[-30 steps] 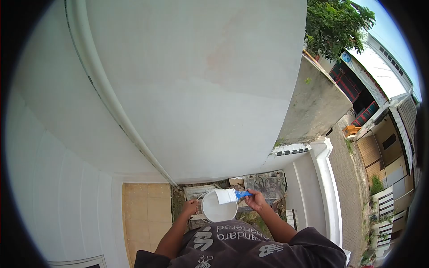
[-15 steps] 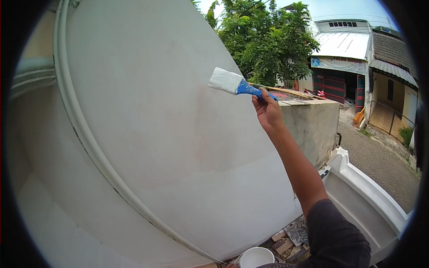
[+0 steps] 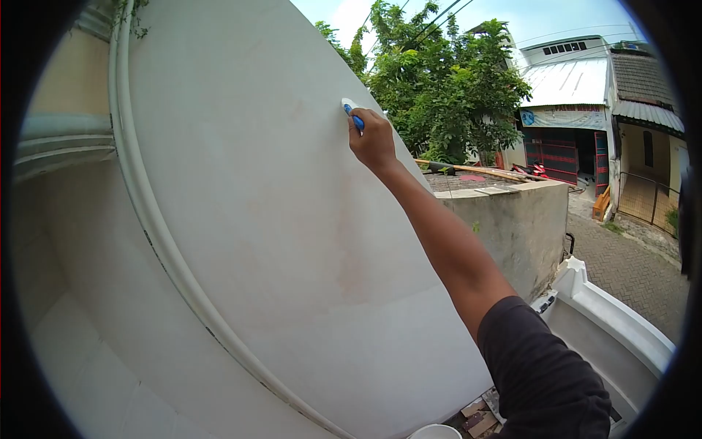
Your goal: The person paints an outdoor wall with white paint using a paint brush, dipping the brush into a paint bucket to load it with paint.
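My right hand [image 3: 373,140] is closed around the blue handle of a paintbrush [image 3: 353,115], with the arm stretched up and forward. The brush is tilted, its white-coated bristles right at the surface of the large white wall [image 3: 241,183], near that wall's slanting right edge. Faint pinkish and grey patches show on the wall below the hand. The rim of a white bucket [image 3: 436,432] peeks in at the bottom. My left hand is out of the picture.
A pale pipe [image 3: 179,271] runs down the wall's left side. To the right stand a low concrete wall [image 3: 512,230] and a white parapet [image 3: 610,307]. Broken tiles [image 3: 479,418] lie near the bucket. Beyond are a tree [image 3: 446,88], a paved lane [image 3: 629,260] and houses.
My right hand has moved up and left and turned over, bringing the brush from in front of the wall to its surface near the edge. The view has shifted slightly.
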Motion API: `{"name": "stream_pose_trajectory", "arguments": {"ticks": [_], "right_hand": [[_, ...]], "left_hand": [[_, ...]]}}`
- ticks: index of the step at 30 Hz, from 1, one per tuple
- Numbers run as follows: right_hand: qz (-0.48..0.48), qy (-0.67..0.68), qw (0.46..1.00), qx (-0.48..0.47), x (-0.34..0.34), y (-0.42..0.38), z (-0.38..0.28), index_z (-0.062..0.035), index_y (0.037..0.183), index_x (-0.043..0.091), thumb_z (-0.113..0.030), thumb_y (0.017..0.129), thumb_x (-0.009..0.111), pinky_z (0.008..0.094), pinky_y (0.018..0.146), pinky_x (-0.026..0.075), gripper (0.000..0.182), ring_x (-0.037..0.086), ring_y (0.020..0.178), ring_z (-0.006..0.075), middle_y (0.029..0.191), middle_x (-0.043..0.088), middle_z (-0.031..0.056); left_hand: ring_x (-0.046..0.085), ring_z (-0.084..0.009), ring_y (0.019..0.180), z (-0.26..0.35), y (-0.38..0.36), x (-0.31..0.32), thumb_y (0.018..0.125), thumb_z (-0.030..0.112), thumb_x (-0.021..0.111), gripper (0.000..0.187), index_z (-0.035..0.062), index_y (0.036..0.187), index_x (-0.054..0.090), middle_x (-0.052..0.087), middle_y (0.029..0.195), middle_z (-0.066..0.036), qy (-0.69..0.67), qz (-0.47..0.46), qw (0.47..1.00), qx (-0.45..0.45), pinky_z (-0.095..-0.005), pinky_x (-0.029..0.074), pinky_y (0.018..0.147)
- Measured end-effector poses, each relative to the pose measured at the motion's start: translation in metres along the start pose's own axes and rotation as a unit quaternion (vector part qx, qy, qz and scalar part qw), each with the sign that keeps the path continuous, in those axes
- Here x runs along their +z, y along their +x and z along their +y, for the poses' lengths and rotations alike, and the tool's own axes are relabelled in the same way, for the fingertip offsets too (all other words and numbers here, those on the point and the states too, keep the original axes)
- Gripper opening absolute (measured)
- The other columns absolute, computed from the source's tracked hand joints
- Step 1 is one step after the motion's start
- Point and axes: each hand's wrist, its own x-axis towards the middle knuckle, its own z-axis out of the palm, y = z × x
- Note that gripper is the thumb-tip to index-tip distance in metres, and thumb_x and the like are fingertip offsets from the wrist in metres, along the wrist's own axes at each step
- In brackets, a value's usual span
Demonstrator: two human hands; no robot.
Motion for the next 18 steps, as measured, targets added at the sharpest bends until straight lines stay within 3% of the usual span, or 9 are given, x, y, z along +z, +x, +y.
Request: {"name": "stream_pose_trajectory", "arguments": {"ticks": [3, 5, 6, 9, 11, 12, 14, 16, 18], "right_hand": [[-0.069, 0.077, 0.994, 0.027, 0.038, -0.011, -0.053, 0.0005, 0.091, 0.064, -0.007, 0.082, 0.064, 0.0371, 0.062, 0.049, 0.012, 0.062, 0.065, 0.0313, 0.078, 0.064, 0.0163], [-0.052, 0.177, 0.982, 0.047, 0.050, -0.003, -0.075, 0.0007, 0.089, 0.065, -0.007, 0.082, 0.064, 0.0344, 0.060, 0.048, 0.010, 0.061, 0.061, 0.0283, 0.075, 0.064, 0.0160], [-0.052, 0.218, 0.970, 0.093, 0.049, 0.001, -0.082, 0.0012, 0.086, 0.066, -0.008, 0.082, 0.064, 0.0317, 0.059, 0.047, 0.010, 0.060, 0.059, 0.0231, 0.073, 0.065, 0.0146], [-0.054, 0.214, 0.958, 0.181, 0.040, 0.016, -0.072, 0.0011, 0.086, 0.067, -0.010, 0.083, 0.066, 0.0304, 0.057, 0.047, 0.012, 0.060, 0.058, 0.0175, 0.069, 0.064, 0.0123], [-0.006, 0.144, 0.982, 0.124, 0.032, 0.019, -0.034, 0.0005, 0.086, 0.068, -0.012, 0.083, 0.066, 0.0286, 0.056, 0.048, 0.013, 0.058, 0.054, 0.0141, 0.064, 0.064, 0.0101], [-0.031, 0.111, 0.983, 0.146, 0.017, 0.022, -0.018, 0.0008, 0.086, 0.068, -0.013, 0.082, 0.066, 0.0290, 0.058, 0.049, 0.015, 0.060, 0.056, 0.0156, 0.067, 0.065, 0.0112], [0.003, 0.009, 0.996, 0.087, -0.014, 0.027, 0.019, -0.0003, 0.087, 0.068, -0.014, 0.082, 0.066, 0.0318, 0.059, 0.051, 0.015, 0.064, 0.058, 0.0223, 0.070, 0.066, 0.0148], [0.026, -0.051, 0.993, 0.103, -0.047, 0.033, 0.050, -0.0027, 0.086, 0.069, -0.015, 0.082, 0.065, 0.0323, 0.058, 0.050, 0.013, 0.064, 0.058, 0.0232, 0.067, 0.065, 0.0136], [0.036, -0.057, 0.991, 0.113, -0.070, 0.038, 0.061, -0.0006, 0.084, 0.068, -0.013, 0.082, 0.064, 0.0348, 0.061, 0.052, 0.013, 0.066, 0.063, 0.0291, 0.071, 0.066, 0.0164]], "left_hand": [[0.057, -0.0137, 0.062, 0.002, -0.009, -0.005, 0.094, 0.030, 0.055, 0.028, 0.0060, 0.107, 0.063, 0.056, 0.072, -0.002, 0.010, -0.005, 1.000, 0.004, -0.0293, 0.049, 0.053], [0.057, -0.0136, 0.062, 0.002, -0.014, -0.005, 0.094, 0.030, 0.055, 0.029, 0.0062, 0.107, 0.063, 0.056, 0.072, -0.002, 0.012, -0.010, 1.000, 0.005, -0.0291, 0.048, 0.053], [0.057, -0.0135, 0.062, -0.001, -0.017, -0.004, 0.094, 0.030, 0.055, 0.029, 0.0064, 0.107, 0.063, 0.056, 0.072, -0.002, 0.013, -0.014, 1.000, 0.004, -0.0291, 0.048, 0.053], [0.057, -0.0133, 0.062, -0.010, -0.031, 0.000, 0.094, 0.031, 0.055, 0.029, 0.0068, 0.107, 0.063, 0.056, 0.072, -0.001, 0.013, -0.025, 1.000, -0.001, -0.0288, 0.048, 0.053], [0.057, -0.0132, 0.062, -0.017, -0.041, 0.005, 0.093, 0.031, 0.055, 0.029, 0.0070, 0.107, 0.063, 0.056, 0.072, -0.001, 0.010, -0.034, 0.999, -0.004, -0.0287, 0.048, 0.053], [0.057, -0.0131, 0.062, -0.021, -0.046, 0.008, 0.093, 0.031, 0.055, 0.029, 0.0072, 0.107, 0.063, 0.056, 0.072, -0.001, 0.008, -0.038, 0.999, -0.005, -0.0286, 0.048, 0.053], [0.057, -0.0130, 0.062, -0.024, -0.052, 0.013, 0.093, 0.031, 0.055, 0.029, 0.0074, 0.107, 0.063, 0.056, 0.072, -0.001, 0.004, -0.046, 0.999, -0.003, -0.0285, 0.048, 0.053], [0.057, -0.0129, 0.062, -0.024, -0.056, 0.016, 0.093, 0.032, 0.055, 0.029, 0.0077, 0.107, 0.063, 0.056, 0.072, -0.001, 0.001, -0.053, 0.999, 0.002, -0.0284, 0.048, 0.054], [0.056, -0.0127, 0.062, -0.022, -0.063, 0.017, 0.093, 0.032, 0.055, 0.029, 0.0079, 0.107, 0.062, 0.056, 0.072, -0.001, 0.001, -0.058, 0.998, 0.007, -0.0282, 0.048, 0.054]]}}
